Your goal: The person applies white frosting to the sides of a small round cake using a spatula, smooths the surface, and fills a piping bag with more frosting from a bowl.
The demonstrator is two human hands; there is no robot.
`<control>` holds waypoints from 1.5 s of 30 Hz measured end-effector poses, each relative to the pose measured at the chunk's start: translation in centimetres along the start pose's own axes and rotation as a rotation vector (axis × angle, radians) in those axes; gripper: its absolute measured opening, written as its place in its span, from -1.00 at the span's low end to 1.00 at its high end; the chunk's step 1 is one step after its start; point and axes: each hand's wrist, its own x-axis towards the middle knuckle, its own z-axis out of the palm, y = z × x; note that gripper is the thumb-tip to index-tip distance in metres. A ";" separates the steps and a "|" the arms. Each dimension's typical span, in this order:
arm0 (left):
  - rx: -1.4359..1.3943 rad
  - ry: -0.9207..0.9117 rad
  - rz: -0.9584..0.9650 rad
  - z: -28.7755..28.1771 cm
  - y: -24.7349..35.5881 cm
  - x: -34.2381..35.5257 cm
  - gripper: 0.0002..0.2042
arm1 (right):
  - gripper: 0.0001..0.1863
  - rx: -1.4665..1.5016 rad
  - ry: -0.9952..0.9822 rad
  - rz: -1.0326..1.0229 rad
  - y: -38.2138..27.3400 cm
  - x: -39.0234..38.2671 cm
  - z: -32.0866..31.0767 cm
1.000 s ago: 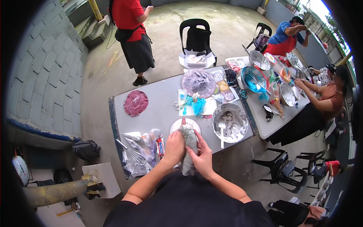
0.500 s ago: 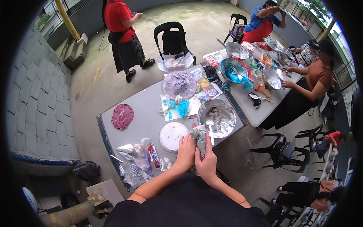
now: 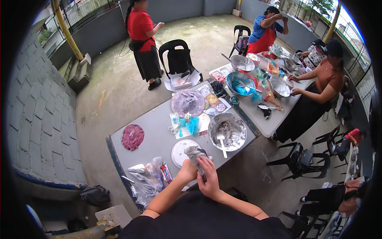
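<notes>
Snugly, left hand point(image 3: 188, 170) and right hand point(image 3: 209, 179) clasp a grey bundle point(image 3: 194, 153) by the table point(image 3: 157, 129) on concrete point(image 3: 104, 113).

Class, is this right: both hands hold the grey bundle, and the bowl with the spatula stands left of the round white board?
Not left: the head view shows that bowl right of the round board. Both hands do hold the grey bundle.

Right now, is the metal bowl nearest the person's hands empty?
No, partly filled: greyish mixture lies in the metal bowl, and a white spatula leans over its rim.
</notes>
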 end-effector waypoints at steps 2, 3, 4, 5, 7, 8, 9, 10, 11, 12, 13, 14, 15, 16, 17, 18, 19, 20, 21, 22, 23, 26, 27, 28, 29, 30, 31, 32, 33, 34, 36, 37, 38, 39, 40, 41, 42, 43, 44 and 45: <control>-0.027 0.017 0.053 -1.1 2.0 -0.5 -0.69 | -0.51 0.001 -0.012 -0.057 -0.4 0.0 -0.7; -0.051 0.041 0.100 -1.8 3.1 -0.8 -0.66 | -0.51 0.008 -0.031 -0.121 -0.5 -0.1 -1.0; 0.149 -0.034 0.066 -2.3 4.7 -0.6 -0.69 | -0.51 0.001 -0.011 -0.148 0.0 -0.2 -1.2; 0.146 -0.038 0.068 -3.1 6.2 -0.2 -0.69 | -0.51 -0.002 -0.009 -0.143 0.5 -0.3 -1.1; 0.518 -0.393 0.085 -5.3 9.1 1.0 -0.68 | -0.52 0.390 0.163 0.122 1.4 -0.1 -1.0; 0.539 -0.477 0.083 -5.8 9.8 1.5 -0.62 | -0.52 0.383 0.179 0.079 2.2 0.1 -1.4; 0.541 -0.479 0.090 -6.0 10.0 1.3 -0.62 | -0.52 0.381 0.186 0.078 3.0 0.2 -1.6; 0.444 -0.399 0.126 -6.1 9.9 1.1 -0.58 | -0.53 0.271 0.210 0.098 3.8 0.3 -1.9; 0.345 -0.320 0.163 -6.3 10.0 0.9 -0.53 | -0.54 0.160 0.235 0.117 4.3 0.2 -2.3; 0.362 -0.322 0.177 -6.9 10.3 1.0 -0.53 | -0.54 0.306 0.246 0.269 4.2 0.5 -2.8; 0.103 -0.312 0.157 -7.6 10.8 1.1 -0.49 | -0.53 0.266 0.284 0.234 4.9 0.5 -2.9; -0.157 -0.303 0.136 -8.1 11.1 1.3 -0.43 | -0.52 0.312 0.339 0.241 4.6 0.3 -3.0; -0.132 -0.307 0.149 -7.5 10.6 1.5 -0.43 | -0.50 0.366 0.393 0.242 3.6 0.4 -3.0; -0.394 -0.122 0.117 -6.1 9.6 1.4 -0.41 | -0.47 0.540 0.305 0.222 2.3 0.3 -2.7; -0.668 0.059 0.081 -4.5 8.7 1.5 -0.39 | -0.43 0.702 0.214 0.212 1.2 0.2 -2.3; -0.665 0.181 0.029 -3.4 8.1 1.7 -0.38 | -0.35 0.547 -0.009 0.069 0.6 0.5 -1.7; -0.992 0.455 -0.240 -1.7 7.4 1.7 -0.35 | -0.32 0.521 -0.191 -0.003 0.9 0.1 -0.7; -1.236 0.554 -0.374 -0.9 6.3 1.1 -0.43 | -0.32 0.190 -0.334 -0.164 1.3 0.3 -0.1; -1.464 0.657 -0.523 -1.3 5.0 0.6 -0.49 | -0.32 0.096 -0.405 -0.100 0.2 0.8 0.3; -1.454 0.683 -0.546 -1.5 3.6 -0.5 -0.57 | -0.32 0.110 -0.460 -0.123 0.4 1.0 1.2; -1.447 0.706 -0.569 -1.2 1.6 -1.8 -0.63 | -0.32 0.120 -0.513 -0.144 1.0 0.8 2.2; -1.583 0.696 -0.866 -1.9 0.2 -3.6 -0.70 | -0.38 0.103 -0.599 -0.202 2.1 -0.4 3.1; -1.587 0.724 -0.949 -1.8 -0.7 -4.9 -0.69 | -0.38 0.100 -0.601 -0.192 1.8 -0.4 2.8; -1.570 0.777 -0.955 -1.7 -1.4 -5.7 -0.70 | -0.41 0.195 -0.735 -0.119 1.4 -0.2 2.2; -1.552 0.830 -0.961 -1.6 -2.6 -6.6 -0.70 | -0.43 0.291 -0.869 -0.043 1.3 0.1 1.8; -1.534 0.768 -0.817 -1.3 -5.3 -8.7 -0.67 | -0.49 0.462 -0.988 0.252 1.6 0.4 1.5; -1.525 0.857 -0.895 -3.3 -4.2 -8.2 -0.68 | -0.55 0.591 -1.054 0.443 1.8 0.7 0.8; -1.526 0.970 -0.895 -4.1 -5.3 -8.2 -0.68 | -0.56 0.640 -0.965 0.436 3.4 -0.1 1.2; -1.576 0.923 -0.750 -6.5 -3.5 -7.0 -0.68 | -0.56 0.687 -0.871 0.432 5.7 -1.0 1.7; -1.571 0.805 -0.711 -7.9 -4.6 -7.2 -0.68 | -0.53 0.666 -0.893 0.507 6.6 -1.2 1.9; -1.457 0.583 -0.779 -9.7 -7.1 -7.8 -0.68 | -0.44 0.384 -1.045 0.428 9.5 -2.4 2.0; -1.341 0.487 -0.871 -10.1 -8.2 -7.8 -0.66 | -0.42 0.217 -1.123 0.410 11.0 -3.1 2.4; -1.174 0.561 -0.876 -8.4 -11.7 -8.3 -0.60 | -0.42 0.208 -1.132 0.394 12.4 -3.4 2.8; -0.642 0.473 -0.884 -7.7 -13.5 -8.3 -0.57 | -0.40 0.094 -1.195 0.479 14.2 -3.8 3.2; -0.641 0.459 -0.909 -6.4 -15.4 -8.6 -0.58 | -0.38 -0.016 -1.254 0.563 16.1 -4.4 3.8; -0.639 0.437 -0.936 -5.0 -17.3 -8.7 -0.59 | -0.38 -0.013 -1.252 0.560 18.8 -5.4 4.7; -0.636 0.427 -0.938 -3.9 -19.0 -8.3 -0.59 | -0.39 -0.021 -1.093 0.684 21.9 -6.8 5.6; -0.702 0.271 -1.034 -3.0 -20.6 -8.2 -0.60 | -0.40 -0.025 -0.937 0.800 23.7 -7.6 6.5; -0.766 0.123 -1.129 -2.2 -22.2 -8.6 -0.59 | -0.40 -0.016 -0.950 0.796 24.3 -7.6 7.5; -0.765 0.130 -1.136 -1.2 -23.5 -8.6 -0.59 | -0.42 -0.034 -0.787 0.973 24.7 -7.4 8.2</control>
